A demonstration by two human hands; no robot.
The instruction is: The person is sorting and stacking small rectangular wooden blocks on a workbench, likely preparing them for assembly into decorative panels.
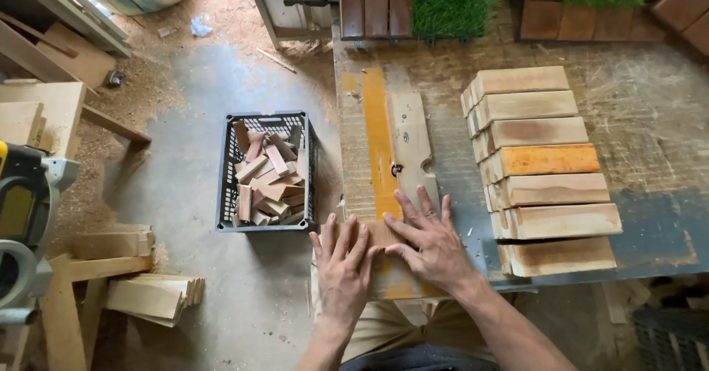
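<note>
Both my left hand (342, 268) and right hand (432, 242) press flat, fingers spread, gripping nothing, on a small light-brown wooden block (378, 232); stiff, light, best pinched by its long edges

crate (225, 194) left of bench (650, 112), blocks (546, 168) on bench

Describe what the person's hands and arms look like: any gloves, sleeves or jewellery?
Both hands are bare: no gloves on the left hand or the right hand. No rings, watch or bracelets show. The forearms are uncovered as far as the picture's lower edge, so no sleeves appear. Light tan trousers show beneath the arms.
</note>
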